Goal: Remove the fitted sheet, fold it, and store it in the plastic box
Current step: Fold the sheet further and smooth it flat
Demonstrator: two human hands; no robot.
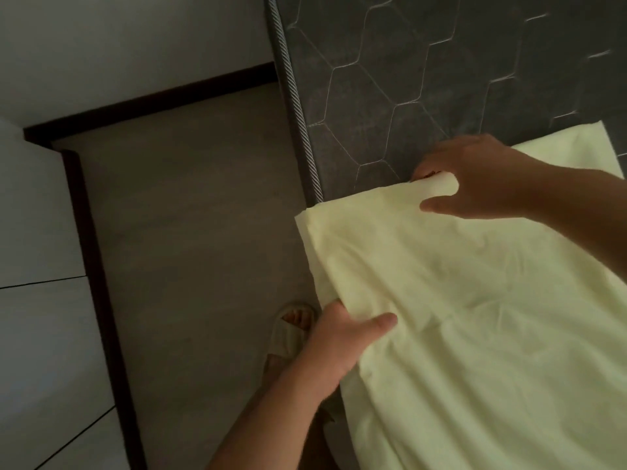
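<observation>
The pale yellow fitted sheet [475,300] lies in folded layers over the near left edge of a dark grey quilted mattress [407,79], with one corner hanging past the edge. My left hand [339,340] pinches the sheet's left edge, thumb on top. At the sheet's far edge, my right hand [481,179] grips a bunched fold between thumb and fingers. No plastic box is in view.
Grey floor [186,232] runs along the left of the bed, bordered by a dark skirting board [95,266] and white wall [34,215]. My foot in a pale slipper [291,330] stands on the floor beside the mattress. A corded piping [298,106] trims the mattress edge.
</observation>
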